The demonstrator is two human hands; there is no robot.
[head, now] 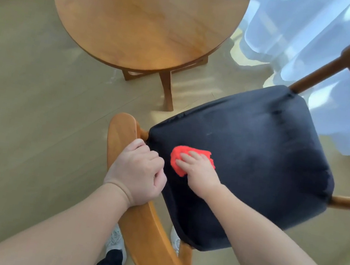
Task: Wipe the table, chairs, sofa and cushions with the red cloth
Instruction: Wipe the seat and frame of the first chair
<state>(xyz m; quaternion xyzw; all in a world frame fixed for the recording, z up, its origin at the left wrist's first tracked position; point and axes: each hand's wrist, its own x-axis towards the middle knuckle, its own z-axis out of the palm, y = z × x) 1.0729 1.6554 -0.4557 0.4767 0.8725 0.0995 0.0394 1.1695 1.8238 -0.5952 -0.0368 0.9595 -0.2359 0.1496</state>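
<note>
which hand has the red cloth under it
The right hand, fingers flat on the fuzzy red cloth on the dark padded seat; the left hand grips the wooden chair back.

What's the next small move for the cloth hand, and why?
Probably sweep the right hand and red cloth across the dark seat toward its far side: the cloth sits near one corner, while the left hand grips the backrest.

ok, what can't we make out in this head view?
- Head view: the fold of the red cloth is hidden, since the right hand covers part of it.
- Head view: the left hand has its grip on the curved wooden chair backrest, with the fingertips hidden under the hand itself.
- Head view: the far rim of the round wooden table is cut off by the top edge.
- Sofa and cushions: not in frame.
</note>
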